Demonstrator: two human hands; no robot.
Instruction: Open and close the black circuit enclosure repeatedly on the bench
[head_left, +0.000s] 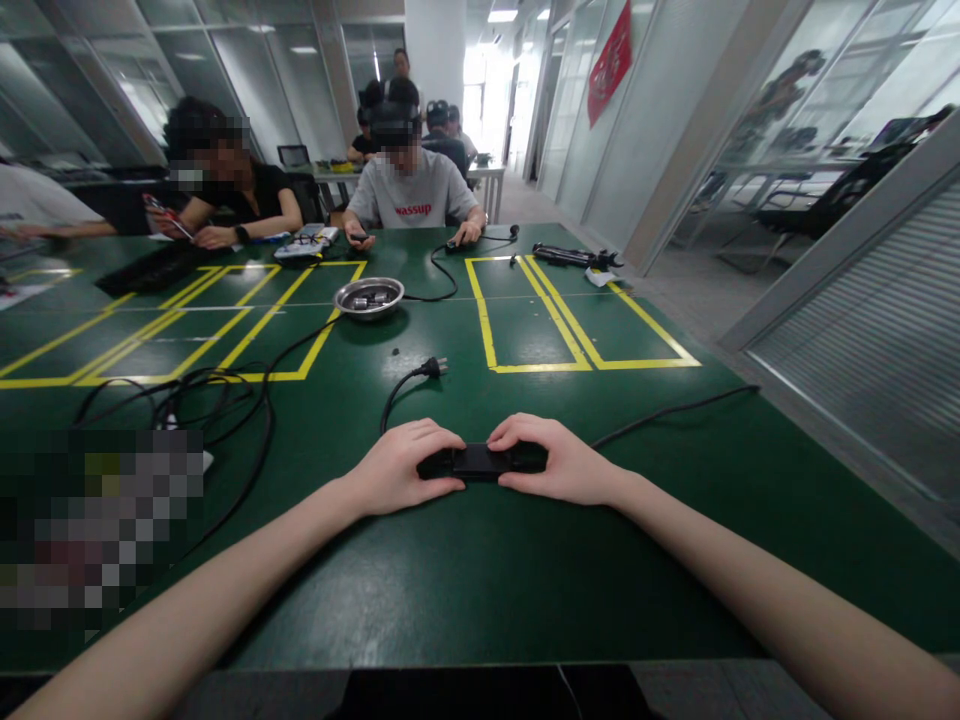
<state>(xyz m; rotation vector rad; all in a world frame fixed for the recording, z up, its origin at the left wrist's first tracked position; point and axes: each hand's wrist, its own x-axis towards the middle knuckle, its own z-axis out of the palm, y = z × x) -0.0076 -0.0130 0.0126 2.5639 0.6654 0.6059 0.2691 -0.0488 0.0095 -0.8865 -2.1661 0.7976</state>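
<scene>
A black power adapter (pixel 481 461) lies on the green table in front of me, its cords running off both ends. My left hand (pixel 405 466) grips its left end, thumb and fingers curled round the sides. Around the right end my right hand (pixel 559 462) is closed in the same way. Beyond my left hand a short cord ends in a black plug (pixel 431 369) with its metal prongs pointing right. From the right hand another black cord (pixel 675 411) stretches toward the table's right edge. My palms hide both ends of the adapter.
A steel bowl (pixel 368 297) with small metal parts stands mid-table. Tangled black cables (pixel 202 395) lie at left, beside a blurred-out patch. Yellow tape (pixel 540 367) marks the green tabletop (pixel 465 580). A black tripod-like object (pixel 570 257) lies at far right. Co-workers sit across the table.
</scene>
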